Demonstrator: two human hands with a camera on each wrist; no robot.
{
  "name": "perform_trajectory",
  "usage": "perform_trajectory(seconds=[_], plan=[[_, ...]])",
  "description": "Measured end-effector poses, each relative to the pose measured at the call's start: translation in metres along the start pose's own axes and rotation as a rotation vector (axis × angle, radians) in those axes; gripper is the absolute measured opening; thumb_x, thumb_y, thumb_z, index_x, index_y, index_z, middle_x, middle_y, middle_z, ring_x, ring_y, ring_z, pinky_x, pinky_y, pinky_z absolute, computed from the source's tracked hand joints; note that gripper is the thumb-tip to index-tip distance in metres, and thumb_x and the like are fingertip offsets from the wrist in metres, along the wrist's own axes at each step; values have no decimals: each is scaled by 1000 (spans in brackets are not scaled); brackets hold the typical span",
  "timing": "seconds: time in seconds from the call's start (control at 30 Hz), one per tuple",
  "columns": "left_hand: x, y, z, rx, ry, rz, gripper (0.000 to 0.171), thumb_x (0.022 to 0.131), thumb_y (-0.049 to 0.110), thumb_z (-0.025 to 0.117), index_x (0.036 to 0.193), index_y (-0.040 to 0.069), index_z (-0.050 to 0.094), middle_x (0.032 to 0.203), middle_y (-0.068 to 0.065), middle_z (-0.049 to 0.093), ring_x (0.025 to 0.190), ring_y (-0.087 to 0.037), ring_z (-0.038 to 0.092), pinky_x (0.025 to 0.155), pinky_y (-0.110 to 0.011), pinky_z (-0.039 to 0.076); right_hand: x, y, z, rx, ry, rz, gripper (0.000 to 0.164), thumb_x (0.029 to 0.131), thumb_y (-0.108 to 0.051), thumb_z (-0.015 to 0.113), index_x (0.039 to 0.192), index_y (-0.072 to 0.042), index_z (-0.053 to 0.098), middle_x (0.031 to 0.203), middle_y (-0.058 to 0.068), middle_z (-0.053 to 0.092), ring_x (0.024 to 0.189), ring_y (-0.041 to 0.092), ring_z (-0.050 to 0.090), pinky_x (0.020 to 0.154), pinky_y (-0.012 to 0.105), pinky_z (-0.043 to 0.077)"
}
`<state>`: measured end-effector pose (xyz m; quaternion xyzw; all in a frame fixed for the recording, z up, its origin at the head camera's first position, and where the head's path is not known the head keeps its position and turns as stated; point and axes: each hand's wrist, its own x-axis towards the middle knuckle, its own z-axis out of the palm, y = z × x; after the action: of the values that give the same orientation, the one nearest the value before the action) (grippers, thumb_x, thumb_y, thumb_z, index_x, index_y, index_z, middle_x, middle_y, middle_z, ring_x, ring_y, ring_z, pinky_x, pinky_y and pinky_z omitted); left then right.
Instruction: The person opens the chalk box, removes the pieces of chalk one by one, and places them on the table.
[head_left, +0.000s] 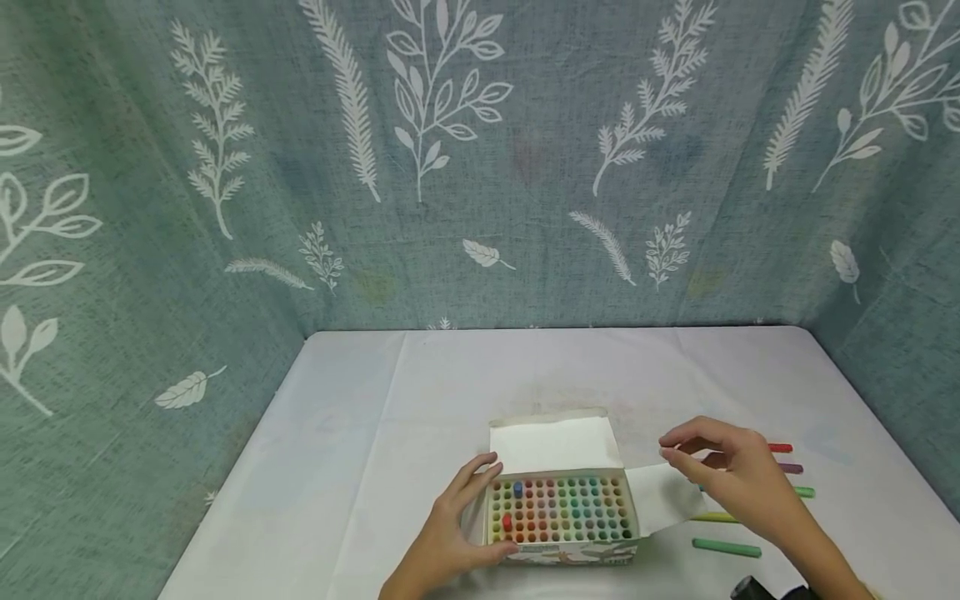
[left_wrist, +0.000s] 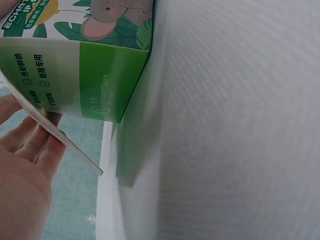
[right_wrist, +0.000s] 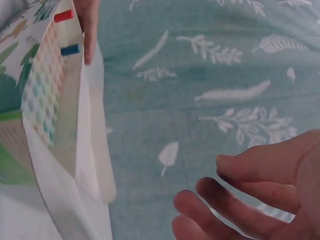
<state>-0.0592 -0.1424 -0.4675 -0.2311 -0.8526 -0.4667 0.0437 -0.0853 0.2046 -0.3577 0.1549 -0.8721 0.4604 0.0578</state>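
A chalk box (head_left: 562, 553) with a white lid folded back lies on the table, its inside a tray of many round holes. A blue chalk stick (head_left: 517, 490) and a red chalk stick (head_left: 507, 522) poke up near its left end. My left hand (head_left: 450, 529) grips that end, thumb at the front edge and fingers toward the back. In the left wrist view its fingers (left_wrist: 37, 142) curl behind an end flap (left_wrist: 75, 147). Beyond the box's right flap, my right hand (head_left: 738, 471) hovers with loosely bent fingers and nothing in them. One fingertip (right_wrist: 212, 190) is smudged dark.
Several chalk sticks lie right of the box, partly under my right hand: red (head_left: 780, 447), purple (head_left: 791, 468), yellow (head_left: 715, 517) and green (head_left: 726, 547). A black object (head_left: 752, 588) shows at the bottom edge. A leaf-patterned curtain (head_left: 555, 208) hangs behind the white table (head_left: 420, 400).
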Motion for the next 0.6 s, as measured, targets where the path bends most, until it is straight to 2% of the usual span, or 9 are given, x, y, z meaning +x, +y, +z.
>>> perform_trajectory(seconds=[0.1,0.33,0.6], plan=[[1,1,1,-3,4,9,84,68,20,86,141,7,45,146,-13,36,129,-37,41,92,-56,44,3,-7,8,7,-22,-20,9,85,-15,71,90,-22,69,86,-8,67,77,6,61,60,25,52],[-2,-2,0,-2,-8,-28,84,72,31,84,143,20,43,149,-1,33,133,-28,38,94,-54,44,9,-15,26,23,-70,-70,10,85,-18,72,88,-27,69,86,-10,67,77,5,60,59,25,52],[-1,-5,0,-23,-16,-12,83,74,37,81,144,21,41,150,0,31,133,-27,36,95,-54,43,14,-21,45,83,-158,-145,9,86,-17,71,90,-25,68,87,-5,67,77,5,60,59,24,51]])
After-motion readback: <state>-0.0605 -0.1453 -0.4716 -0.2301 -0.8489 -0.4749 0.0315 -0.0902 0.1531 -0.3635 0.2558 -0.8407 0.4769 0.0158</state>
